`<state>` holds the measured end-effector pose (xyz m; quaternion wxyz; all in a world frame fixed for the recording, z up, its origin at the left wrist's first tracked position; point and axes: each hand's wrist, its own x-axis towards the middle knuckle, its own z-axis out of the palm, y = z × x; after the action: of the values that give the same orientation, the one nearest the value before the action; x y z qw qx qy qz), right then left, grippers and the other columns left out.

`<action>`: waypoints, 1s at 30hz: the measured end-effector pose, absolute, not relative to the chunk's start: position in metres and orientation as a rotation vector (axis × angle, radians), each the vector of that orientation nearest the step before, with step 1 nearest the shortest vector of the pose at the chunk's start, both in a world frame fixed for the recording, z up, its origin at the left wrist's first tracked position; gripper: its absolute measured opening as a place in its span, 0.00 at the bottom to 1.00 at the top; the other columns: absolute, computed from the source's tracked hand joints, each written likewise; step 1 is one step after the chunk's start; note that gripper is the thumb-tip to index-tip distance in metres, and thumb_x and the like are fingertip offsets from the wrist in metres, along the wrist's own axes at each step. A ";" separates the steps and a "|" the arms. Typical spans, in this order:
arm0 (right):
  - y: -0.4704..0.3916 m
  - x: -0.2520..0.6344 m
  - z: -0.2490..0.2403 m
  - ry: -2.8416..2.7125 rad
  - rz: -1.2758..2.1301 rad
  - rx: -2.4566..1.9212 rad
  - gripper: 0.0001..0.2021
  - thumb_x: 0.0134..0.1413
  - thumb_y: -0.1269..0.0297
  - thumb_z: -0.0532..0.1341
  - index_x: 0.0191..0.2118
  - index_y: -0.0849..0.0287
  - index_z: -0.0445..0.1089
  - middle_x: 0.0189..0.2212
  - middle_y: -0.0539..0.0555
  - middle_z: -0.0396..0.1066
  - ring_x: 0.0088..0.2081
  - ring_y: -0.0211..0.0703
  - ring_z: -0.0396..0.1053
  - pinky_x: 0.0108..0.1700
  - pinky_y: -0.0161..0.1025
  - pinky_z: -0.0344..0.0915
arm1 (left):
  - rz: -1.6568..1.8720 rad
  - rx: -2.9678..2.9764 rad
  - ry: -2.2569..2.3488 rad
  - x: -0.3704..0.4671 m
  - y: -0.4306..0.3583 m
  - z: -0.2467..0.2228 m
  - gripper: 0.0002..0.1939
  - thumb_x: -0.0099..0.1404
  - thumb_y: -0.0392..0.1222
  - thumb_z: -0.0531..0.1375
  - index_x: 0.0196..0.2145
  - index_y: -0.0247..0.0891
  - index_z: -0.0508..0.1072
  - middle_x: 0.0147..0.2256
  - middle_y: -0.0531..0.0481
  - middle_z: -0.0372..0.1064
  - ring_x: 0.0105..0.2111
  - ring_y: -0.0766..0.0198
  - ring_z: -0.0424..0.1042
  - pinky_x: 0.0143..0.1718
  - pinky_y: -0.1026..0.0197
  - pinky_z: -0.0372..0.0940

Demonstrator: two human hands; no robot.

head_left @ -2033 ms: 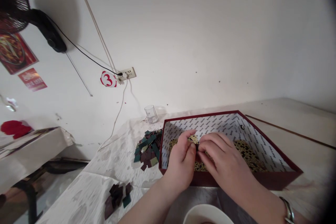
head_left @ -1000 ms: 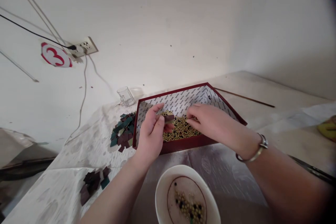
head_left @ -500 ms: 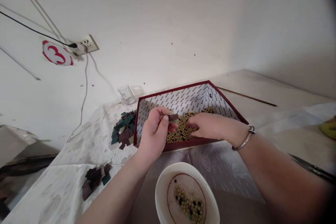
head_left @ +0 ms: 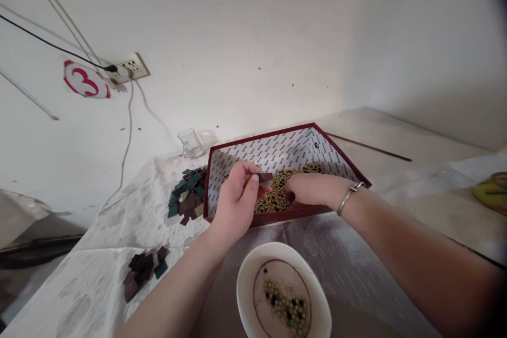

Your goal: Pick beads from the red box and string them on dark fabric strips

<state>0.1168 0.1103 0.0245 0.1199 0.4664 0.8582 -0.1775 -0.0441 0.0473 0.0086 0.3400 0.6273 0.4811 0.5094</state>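
Note:
A red-edged box (head_left: 261, 137) lined with printed white paper holds many yellowish and black beads (head_left: 277, 202). Over its left part, my left hand (head_left: 240, 195) pinches a small dark brown piece (head_left: 265, 176) between thumb and fingers. My right hand (head_left: 309, 189), with a bangle at the wrist, reaches down among the beads; its fingers are curled and their tips are hidden, so whether it holds anything cannot be seen. In front of the box, a white bowl (head_left: 244, 288) contains more yellowish and black beads and a green bit.
Dark green and brown pieces (head_left: 189, 195) are heaped left of the box, with a smaller pile (head_left: 143, 273) nearer. A glass mug (head_left: 190, 143) stands behind the heap. A thin stick (head_left: 368, 147) lies behind right; a yellow-green object (head_left: 491, 193) is at far right.
My right hand has moved lower into the beads, its fingertips now hidden. My left hand still holds the brown piece, slightly further right. The view has shifted a little.

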 end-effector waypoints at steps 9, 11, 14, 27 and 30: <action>0.111 0.117 0.025 2.460 -0.549 1.330 0.15 0.43 0.75 0.57 0.38 0.60 0.76 0.31 0.58 0.75 0.31 0.46 0.71 0.27 0.36 0.58 | 1.297 1.642 1.246 -0.044 0.046 0.011 0.05 0.67 0.43 0.49 0.40 0.42 0.59 0.32 0.51 0.70 0.31 0.66 0.71 0.33 0.62 0.66; 0.112 0.117 0.022 2.482 -0.530 1.334 0.13 0.42 0.74 0.57 0.36 0.61 0.76 0.30 0.58 0.75 0.31 0.46 0.71 0.27 0.36 0.57 | 1.297 1.636 1.246 -0.044 0.045 0.011 0.05 0.67 0.43 0.49 0.40 0.41 0.59 0.31 0.51 0.70 0.31 0.66 0.71 0.33 0.62 0.66; 0.117 0.118 0.015 2.571 -0.465 1.388 0.10 0.43 0.72 0.58 0.32 0.62 0.74 0.29 0.58 0.74 0.30 0.47 0.70 0.28 0.37 0.57 | 1.303 1.622 1.246 -0.043 0.046 0.011 0.06 0.67 0.43 0.49 0.39 0.41 0.59 0.31 0.51 0.70 0.30 0.67 0.71 0.32 0.63 0.65; 0.088 0.117 0.019 3.784 -0.236 1.699 0.06 0.55 0.69 0.56 0.28 0.59 0.66 0.30 0.52 0.65 0.34 0.39 0.64 0.38 0.36 0.60 | 1.292 1.591 1.225 -0.045 0.048 0.013 0.08 0.66 0.43 0.49 0.42 0.41 0.61 0.27 0.54 0.66 0.27 0.69 0.67 0.31 0.65 0.63; 0.081 0.106 0.013 3.875 -0.241 1.447 0.07 0.56 0.70 0.55 0.28 0.60 0.67 0.29 0.52 0.64 0.34 0.39 0.63 0.37 0.37 0.60 | 1.310 1.587 1.114 -0.045 0.048 0.013 0.08 0.66 0.42 0.50 0.43 0.41 0.61 0.25 0.56 0.63 0.27 0.70 0.65 0.31 0.67 0.62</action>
<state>0.1061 0.0810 0.0129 -0.4804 0.3063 0.8203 -0.0511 -0.0450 0.0482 0.0129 0.3901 0.6245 0.4382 0.5155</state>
